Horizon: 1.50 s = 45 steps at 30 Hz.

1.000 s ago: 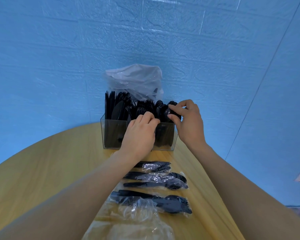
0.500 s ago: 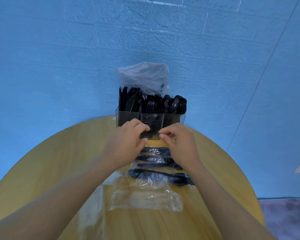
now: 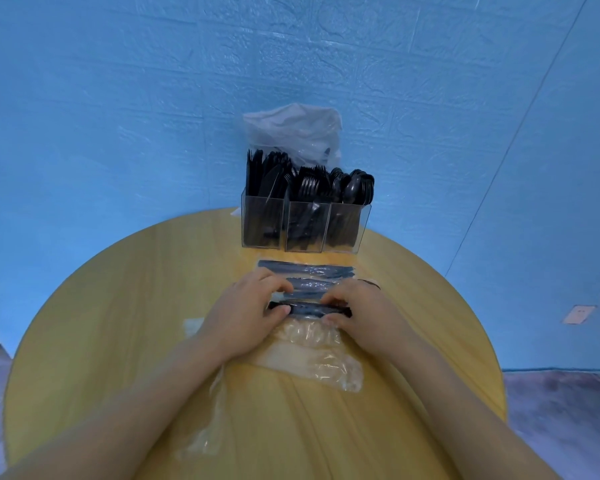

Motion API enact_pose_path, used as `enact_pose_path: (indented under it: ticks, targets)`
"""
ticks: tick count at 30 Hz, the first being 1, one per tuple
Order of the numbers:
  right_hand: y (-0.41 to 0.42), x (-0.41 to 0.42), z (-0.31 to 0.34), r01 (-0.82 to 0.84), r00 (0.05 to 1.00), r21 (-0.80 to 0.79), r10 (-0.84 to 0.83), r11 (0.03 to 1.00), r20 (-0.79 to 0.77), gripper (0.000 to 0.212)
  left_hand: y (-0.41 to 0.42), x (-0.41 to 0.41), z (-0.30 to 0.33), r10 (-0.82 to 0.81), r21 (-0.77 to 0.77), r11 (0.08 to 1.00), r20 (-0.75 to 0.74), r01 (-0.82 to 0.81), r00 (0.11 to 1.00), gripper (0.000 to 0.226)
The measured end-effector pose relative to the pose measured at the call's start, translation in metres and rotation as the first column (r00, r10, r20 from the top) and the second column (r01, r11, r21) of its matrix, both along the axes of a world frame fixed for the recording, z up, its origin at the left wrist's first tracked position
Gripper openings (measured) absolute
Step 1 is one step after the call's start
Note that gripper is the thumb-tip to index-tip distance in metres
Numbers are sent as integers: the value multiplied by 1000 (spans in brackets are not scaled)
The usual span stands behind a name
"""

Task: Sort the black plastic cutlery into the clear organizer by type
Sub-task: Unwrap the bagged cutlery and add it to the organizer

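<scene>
The clear organizer (image 3: 305,225) stands at the table's far edge with three compartments: knives on the left, forks in the middle, spoons on the right. Three wrapped packets of black cutlery lie in a row in front of it. My left hand (image 3: 243,315) and my right hand (image 3: 361,315) each pinch an end of the nearest wrapped packet (image 3: 309,309). A second packet (image 3: 312,285) and a third packet (image 3: 305,268) lie just beyond, toward the organizer.
Empty clear wrappers (image 3: 312,358) lie under and in front of my hands, one more wrapper (image 3: 208,424) to the left. A crumpled plastic bag (image 3: 291,133) stands behind the organizer against the blue wall. The round wooden table (image 3: 101,323) drops off on all sides.
Both hands left the organizer's top and came back toward me, down to the packets. They now grip the nearest wrapped packet. The camera has pulled back and tilted.
</scene>
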State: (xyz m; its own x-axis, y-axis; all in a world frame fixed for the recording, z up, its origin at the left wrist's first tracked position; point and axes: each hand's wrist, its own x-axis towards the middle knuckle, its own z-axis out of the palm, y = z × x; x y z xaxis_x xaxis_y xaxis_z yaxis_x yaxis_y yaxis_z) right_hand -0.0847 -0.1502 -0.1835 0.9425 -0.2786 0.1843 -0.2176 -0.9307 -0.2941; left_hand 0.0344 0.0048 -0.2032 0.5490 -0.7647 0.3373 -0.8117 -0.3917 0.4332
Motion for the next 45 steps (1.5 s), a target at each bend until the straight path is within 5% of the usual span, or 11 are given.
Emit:
enact_pose_path:
  ticks: [6, 13, 26, 33, 39, 43, 45]
  targets:
    - [-7, 9, 17, 1, 999, -40, 0, 999, 38, 15, 2, 8, -4, 11, -144, 989, -95, -25, 995, 39]
    - [-8, 37, 24, -87, 989, -42, 91, 995, 118, 23, 7, 23, 4, 80, -420, 901, -96, -113, 992, 9]
    - [-9, 33, 4, -130, 943, -3, 125, 991, 309, 8, 3, 17, 7, -33, -529, 840, -279, -124, 960, 15]
    - [-7, 32, 2, -205, 916, 7, 190, 979, 354, 11, 6, 17, 9, -71, -575, 818, -154, -31, 985, 15]
    - [-14, 29, 2, -190, 911, 124, 127, 974, 393, 16, 6, 14, 18, -283, -756, 624, -452, -195, 846, 8]
    - [-15, 29, 2, -169, 904, 105, 112, 980, 413, 16, 5, 16, 15, -369, -727, 631, -588, -271, 720, 13]
    - [-16, 30, 0, -125, 904, 83, 79, 989, 420, 17, 4, 17, 13, -267, -699, 632, -600, -333, 754, 13]
